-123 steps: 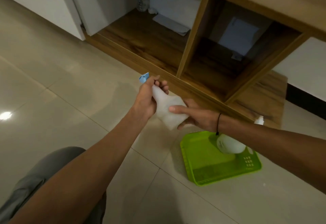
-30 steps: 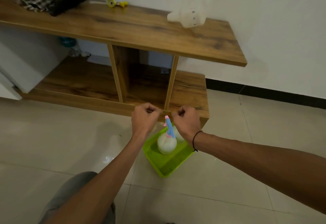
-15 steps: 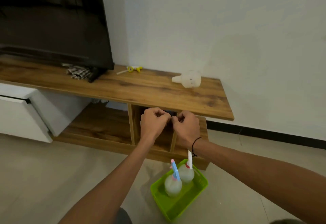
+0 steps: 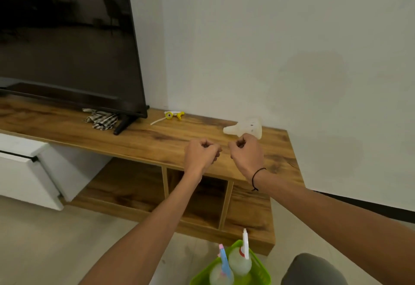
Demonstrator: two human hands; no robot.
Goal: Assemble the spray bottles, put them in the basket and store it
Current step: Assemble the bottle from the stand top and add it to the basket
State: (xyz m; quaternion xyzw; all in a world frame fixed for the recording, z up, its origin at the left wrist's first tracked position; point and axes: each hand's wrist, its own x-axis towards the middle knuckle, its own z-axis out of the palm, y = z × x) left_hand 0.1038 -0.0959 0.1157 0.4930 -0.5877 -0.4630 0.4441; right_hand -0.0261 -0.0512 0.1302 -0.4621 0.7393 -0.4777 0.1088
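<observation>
No readable writing anywhere. Both fists curled, holding nothing: left hand (image 4: 202,152) and right hand (image 4: 246,153) above the TV stand (image 4: 157,137). The capless bottle (image 4: 246,128) lies near its right end, yellow sprayer (image 4: 174,115) by the back edge. Green basket (image 4: 260,271), cut off below, holds two bottles (image 4: 239,262). The view has lifted since half a second ago.
</observation>
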